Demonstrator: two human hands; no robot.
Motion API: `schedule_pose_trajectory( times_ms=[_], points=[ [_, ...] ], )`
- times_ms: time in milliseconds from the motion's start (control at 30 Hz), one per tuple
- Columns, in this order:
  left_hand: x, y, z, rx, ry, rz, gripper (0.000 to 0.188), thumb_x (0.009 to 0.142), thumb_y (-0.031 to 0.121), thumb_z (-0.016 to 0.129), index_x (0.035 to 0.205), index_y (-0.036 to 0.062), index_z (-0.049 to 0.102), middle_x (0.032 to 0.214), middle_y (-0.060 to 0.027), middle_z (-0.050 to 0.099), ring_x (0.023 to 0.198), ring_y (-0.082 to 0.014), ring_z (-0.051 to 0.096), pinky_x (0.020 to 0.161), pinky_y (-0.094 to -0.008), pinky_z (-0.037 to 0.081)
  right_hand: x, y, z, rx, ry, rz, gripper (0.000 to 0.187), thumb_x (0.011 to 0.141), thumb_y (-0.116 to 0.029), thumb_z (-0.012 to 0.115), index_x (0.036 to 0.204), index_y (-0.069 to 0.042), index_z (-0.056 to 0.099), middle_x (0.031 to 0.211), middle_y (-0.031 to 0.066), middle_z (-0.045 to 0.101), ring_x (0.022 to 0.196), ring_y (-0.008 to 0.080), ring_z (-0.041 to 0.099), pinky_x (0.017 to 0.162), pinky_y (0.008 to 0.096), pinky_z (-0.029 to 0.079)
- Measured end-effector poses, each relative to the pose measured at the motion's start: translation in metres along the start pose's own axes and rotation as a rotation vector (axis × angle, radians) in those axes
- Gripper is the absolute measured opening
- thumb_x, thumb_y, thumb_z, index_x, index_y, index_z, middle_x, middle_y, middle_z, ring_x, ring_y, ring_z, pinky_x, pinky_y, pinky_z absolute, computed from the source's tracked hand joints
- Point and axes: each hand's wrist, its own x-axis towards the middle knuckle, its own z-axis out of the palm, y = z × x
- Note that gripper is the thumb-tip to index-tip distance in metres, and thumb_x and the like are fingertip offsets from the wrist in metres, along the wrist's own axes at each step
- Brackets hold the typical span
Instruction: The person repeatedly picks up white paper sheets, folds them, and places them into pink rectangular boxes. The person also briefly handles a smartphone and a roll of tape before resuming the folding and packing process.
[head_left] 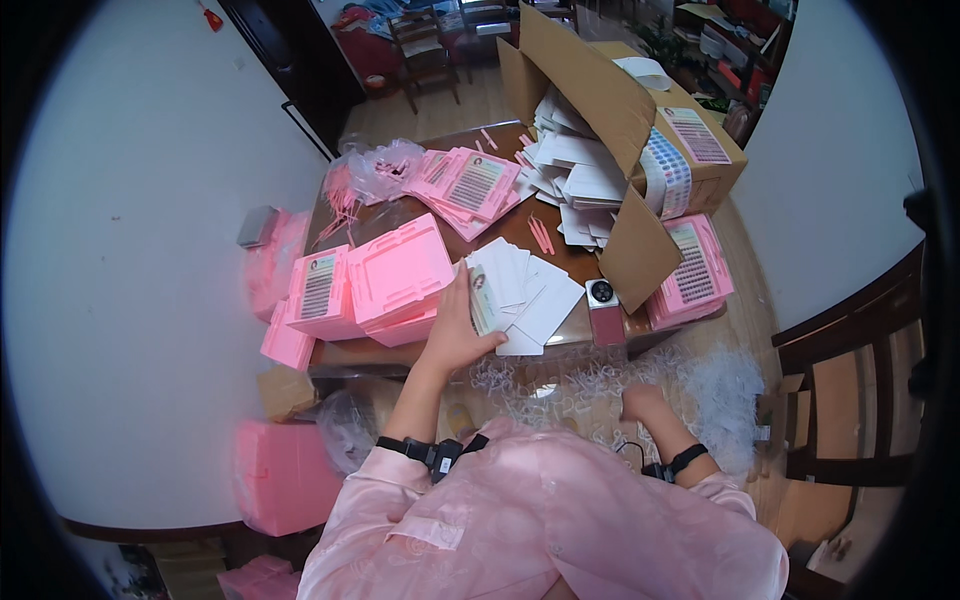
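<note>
My left hand (459, 329) is at the table's front edge, its thumb bent over the lower edge of a printed eyelash card (484, 301) and its fingers along the left side. The card has a green top with a small portrait. White cards (541, 300) lie fanned out just right of it. Left of this hand stands a stack of pink plastic trays (400, 266). My right hand (643, 402) is low, in front of the table and away from the cards; its fingers are hidden by the angle.
An open cardboard box (640, 247) full of white cards lies on the table (397, 210). More pink eyelash trays (690, 265) are stacked at the right. Pink tweezers (541, 235) and a phone (605, 312) lie near the cards. White plastic scraps (720, 405) cover the floor.
</note>
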Motion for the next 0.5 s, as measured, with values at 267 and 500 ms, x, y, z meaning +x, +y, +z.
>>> schedule_pose_trajectory(
  times_ms=[267,500],
  points=[
    [0.012,0.039,0.007,0.251,-0.233,0.318,0.132,0.058,0.063,0.086,0.156,-0.0030,0.027,0.151,-0.0251,0.042,0.135,-0.0439,0.042,0.114,-0.0524,0.031,-0.012,-0.080,-0.138,1.559,0.229,-0.380,0.030,0.091,-0.029,0.073,0.099,0.000,0.072,0.084,0.0037,0.071,0.076,0.0094,0.061,0.069,0.0297,0.050],
    [0.026,0.001,-0.019,0.228,-0.380,0.398,0.106,0.073,0.053,0.081,0.159,0.0122,0.032,0.160,-0.0230,0.034,0.150,-0.0430,0.028,0.119,-0.0590,0.027,-0.014,-0.113,-0.132,1.405,0.542,-0.284,0.019,0.088,-0.014,0.073,0.098,0.002,0.070,0.078,0.0006,0.066,0.072,0.0103,0.060,0.065,0.0290,0.050]
  ],
)
